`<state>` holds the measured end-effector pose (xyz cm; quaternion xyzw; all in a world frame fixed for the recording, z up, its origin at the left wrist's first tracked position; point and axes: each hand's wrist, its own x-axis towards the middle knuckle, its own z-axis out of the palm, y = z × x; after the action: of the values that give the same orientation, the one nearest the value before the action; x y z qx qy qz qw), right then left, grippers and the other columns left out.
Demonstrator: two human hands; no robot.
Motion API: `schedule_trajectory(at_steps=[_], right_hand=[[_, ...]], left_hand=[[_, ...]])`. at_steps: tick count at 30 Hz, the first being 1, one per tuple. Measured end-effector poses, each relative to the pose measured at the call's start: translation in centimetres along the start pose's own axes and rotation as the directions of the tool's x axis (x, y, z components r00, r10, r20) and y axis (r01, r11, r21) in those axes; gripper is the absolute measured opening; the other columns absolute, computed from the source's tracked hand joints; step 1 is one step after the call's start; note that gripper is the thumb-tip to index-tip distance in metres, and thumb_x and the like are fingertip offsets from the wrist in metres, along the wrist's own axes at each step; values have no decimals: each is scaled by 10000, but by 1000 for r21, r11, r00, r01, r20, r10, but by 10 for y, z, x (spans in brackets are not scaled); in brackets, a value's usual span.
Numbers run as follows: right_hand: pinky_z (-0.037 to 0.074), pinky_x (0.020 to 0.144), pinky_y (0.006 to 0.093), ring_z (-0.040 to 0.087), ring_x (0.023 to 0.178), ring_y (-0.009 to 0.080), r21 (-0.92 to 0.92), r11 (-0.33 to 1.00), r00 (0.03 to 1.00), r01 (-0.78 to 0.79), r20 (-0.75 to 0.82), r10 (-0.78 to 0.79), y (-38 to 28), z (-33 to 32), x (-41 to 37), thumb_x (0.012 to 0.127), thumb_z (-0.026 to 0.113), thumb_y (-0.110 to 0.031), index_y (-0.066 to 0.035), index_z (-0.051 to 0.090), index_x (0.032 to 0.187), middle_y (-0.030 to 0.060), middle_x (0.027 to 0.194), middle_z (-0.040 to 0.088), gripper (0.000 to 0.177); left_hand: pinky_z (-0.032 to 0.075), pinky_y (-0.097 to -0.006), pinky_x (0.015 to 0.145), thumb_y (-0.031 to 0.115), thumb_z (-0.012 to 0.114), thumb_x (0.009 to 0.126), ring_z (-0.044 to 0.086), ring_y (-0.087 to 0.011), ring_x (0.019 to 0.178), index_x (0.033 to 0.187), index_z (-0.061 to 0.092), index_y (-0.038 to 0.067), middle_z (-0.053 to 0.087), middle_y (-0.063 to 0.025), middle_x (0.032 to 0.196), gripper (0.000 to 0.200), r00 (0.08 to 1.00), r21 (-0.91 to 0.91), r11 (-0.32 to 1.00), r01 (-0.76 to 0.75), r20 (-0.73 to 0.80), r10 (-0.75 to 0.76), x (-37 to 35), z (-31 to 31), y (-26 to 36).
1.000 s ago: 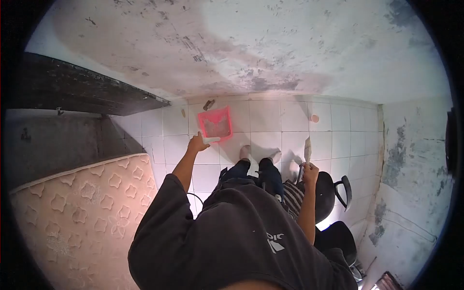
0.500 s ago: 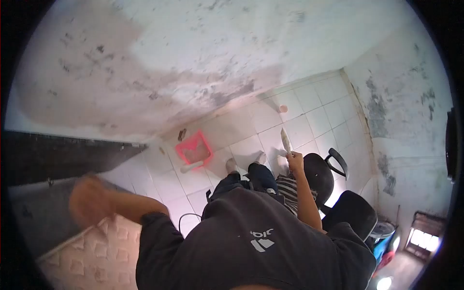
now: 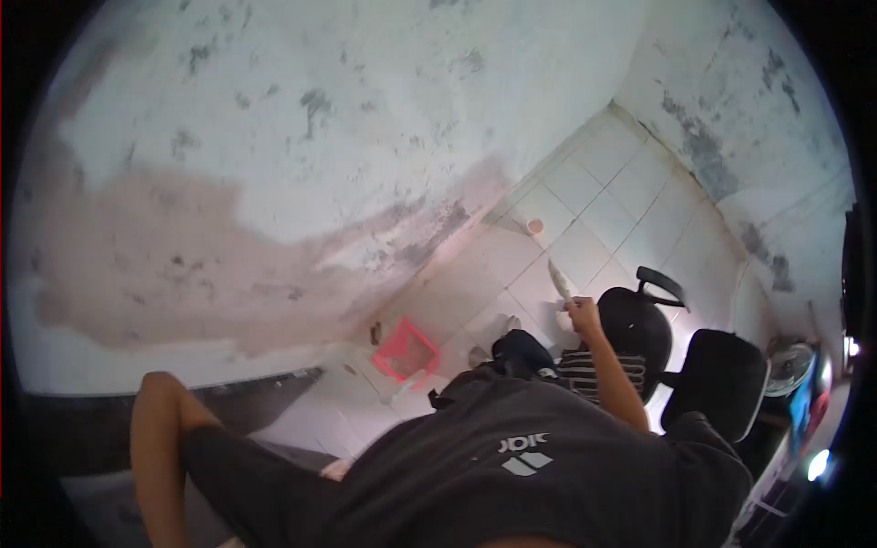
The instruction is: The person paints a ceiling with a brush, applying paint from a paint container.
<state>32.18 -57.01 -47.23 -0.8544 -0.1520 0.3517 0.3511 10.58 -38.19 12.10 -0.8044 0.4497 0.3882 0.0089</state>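
In the head view my right hand [image 3: 582, 317] is closed around the lower end of a pale, blade-shaped tool [image 3: 558, 279]. The tool points up and away from me, over the floor tiles, its far end narrowing to a tip. Beside that hand stands a black chair [image 3: 630, 333], with a striped cloth [image 3: 598, 373] hanging near my forearm. My left arm [image 3: 157, 429] is bent sharply at the elbow on the far left, and its hand is cut off below the picture's lower edge.
A pink tray [image 3: 382, 362] rests on the tiled floor [image 3: 493, 256] by the wall. Further along is a small cup [image 3: 534, 226]. The wall [image 3: 301, 183] has patchy, flaking paint with dark marks. A second dark seat back [image 3: 722, 384] and a fan [image 3: 791, 365] are at right.
My left arm has swung back and its hand has left the picture. My view has turned, showing more wall. The right hand keeps hold of the blade-shaped tool.
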Motion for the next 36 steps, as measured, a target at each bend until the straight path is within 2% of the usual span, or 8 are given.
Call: schedule_trajectory(at_steps=[1, 9, 13, 14, 21, 24, 26, 36], right_hand=[[407, 406, 316, 505, 418, 129, -21, 1000, 1000, 4, -2, -4, -7, -3, 3, 783, 620, -213, 12, 689, 794, 52, 520, 536, 235], [355, 371, 304, 459, 414, 125, 154, 981, 993, -118, 18, 116, -10, 0, 111, 797, 617, -197, 0, 679, 830, 42, 547, 521, 209], [265, 339, 265, 370, 389, 97, 454, 851, 964, -264, 140, 224, 34, 43, 209, 832, 567, -174, -10, 644, 858, 5, 538, 431, 183], [271, 327, 272, 368, 375, 104, 496, 814, 953, -302, 158, 258, 44, 51, 240, 844, 533, -189, -8, 632, 823, 13, 533, 432, 208], [379, 386, 322, 505, 430, 174, 3, 999, 985, -44, -165, 44, 176, 126, 470, 860, 488, -245, 26, 595, 806, 100, 582, 551, 296], [464, 470, 360, 586, 514, 238, -434, 880, 891, 191, -300, -341, 231, 153, 552, 850, 497, -283, 32, 587, 730, 150, 608, 596, 349], [467, 472, 363, 585, 511, 236, -418, 900, 947, 126, -219, -234, 224, 155, 580, 836, 499, -274, 31, 592, 715, 149, 609, 602, 341], [415, 429, 349, 538, 466, 199, -469, 883, 975, -3, 196, 107, 202, 154, 625, 755, 497, -199, 63, 642, 742, 164, 637, 630, 299]], left_hand=[[388, -498, 969, 396, 334, 993, 483, -401, 1144, 1304, 428, -32, 498, -240, 1261, 538, 994, -73, 994, -80, -80, 74, -3, 92, 106], [463, -400, 836, 301, 400, 982, 587, -297, 886, 1090, 552, 14, 600, -176, 1018, 342, 491, -318, 555, -769, -849, 193, 93, 166, -216], [501, -350, 770, 253, 433, 976, 638, -245, 757, 982, 614, 37, 651, -144, 896, 282, 136, -141, 147, -979, -990, -42, 170, 296, -322], [477, -326, 735, 348, 525, 939, 612, -247, 753, 1024, 596, 33, 632, -121, 842, 333, 225, -177, -145, -973, -856, -465, 205, 316, -363], [464, -351, 874, 521, 725, 735, 587, -230, 1025, 1186, 524, 0, 616, -143, 1119, 718, 624, -983, 179, 29, -122, -772, 547, 591, -680], [456, -413, 927, 530, 754, 686, 530, -292, 1154, 1275, 440, -11, 539, -177, 1252, 860, 603, -930, 261, 260, -55, -796, 657, 665, -762], [465, -418, 911, 565, 769, 628, 532, -340, 1120, 1338, 368, -20, 475, -178, 1288, 1003, 280, -792, 264, 551, -123, -952, 703, 681, -801], [482, -472, 893, 510, 850, 514, 497, -384, 1154, 1382, 257, -24, 452, -162, 1281, 1179, 212, -772, 289, 566, -202, -956, 770, 683, -861]])
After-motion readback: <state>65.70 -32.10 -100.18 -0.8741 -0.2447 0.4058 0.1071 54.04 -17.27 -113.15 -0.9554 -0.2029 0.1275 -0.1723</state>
